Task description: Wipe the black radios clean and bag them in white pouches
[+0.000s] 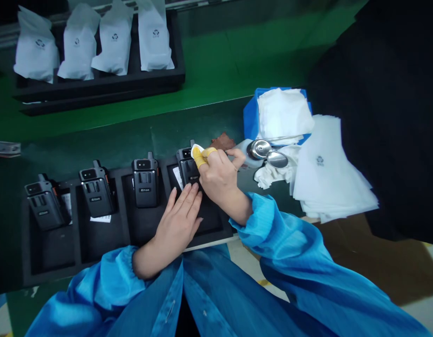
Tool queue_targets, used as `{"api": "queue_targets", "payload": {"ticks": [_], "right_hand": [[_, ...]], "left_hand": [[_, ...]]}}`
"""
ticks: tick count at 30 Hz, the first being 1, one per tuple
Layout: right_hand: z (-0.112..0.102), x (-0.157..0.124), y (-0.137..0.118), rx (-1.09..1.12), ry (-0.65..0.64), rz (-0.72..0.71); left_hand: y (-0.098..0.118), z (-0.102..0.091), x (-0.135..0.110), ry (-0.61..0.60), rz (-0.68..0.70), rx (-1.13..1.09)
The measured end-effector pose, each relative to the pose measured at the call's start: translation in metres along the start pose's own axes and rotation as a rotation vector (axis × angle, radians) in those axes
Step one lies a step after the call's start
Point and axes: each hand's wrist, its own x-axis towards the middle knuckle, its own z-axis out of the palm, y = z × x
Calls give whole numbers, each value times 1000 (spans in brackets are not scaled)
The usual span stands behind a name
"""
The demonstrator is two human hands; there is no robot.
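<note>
A black handheld radio (pixel 184 159) lies in the rightmost compartment of a black tray (pixel 123 210), partly hidden by my hands. My right hand (pixel 219 174), with yellow finger cots on some fingers, pinches a small white wiping cloth (pixel 196 150) against the radio's upper end. Across its lower end rests my left hand (pixel 181 213), flat with the fingers stretched out. Three more radios, one being the radio (pixel 145 183) nearest to it, lie to the left in separate compartments. White labels show beside some radios.
Right of the tray stand a blue bin (pixel 250 117) of white cloths, a bottle with a metal top (pixel 260 149), a crumpled cloth (pixel 263 178) and a stack of white bags (pixel 328 173). A brown lump (pixel 222 140) lies behind my right hand. Bagged items (pixel 113 42) fill another tray at the back.
</note>
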Motion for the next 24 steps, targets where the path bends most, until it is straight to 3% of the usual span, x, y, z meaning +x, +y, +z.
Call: {"api": "queue_targets", "payload": {"ticks": [6, 17, 20, 24], "right_hand": [[-9, -3, 0, -10, -45, 43], [-23, 2, 16, 29, 27, 91], [-34, 0, 12, 50, 29, 66], [-43, -10, 2, 116, -18, -67]], "left_hand": [[0, 1, 0, 34, -5, -11], [-2, -6, -2, 62, 40, -9], [-3, -10, -4, 63, 56, -29], [-7, -14, -9, 37, 67, -70]]}}
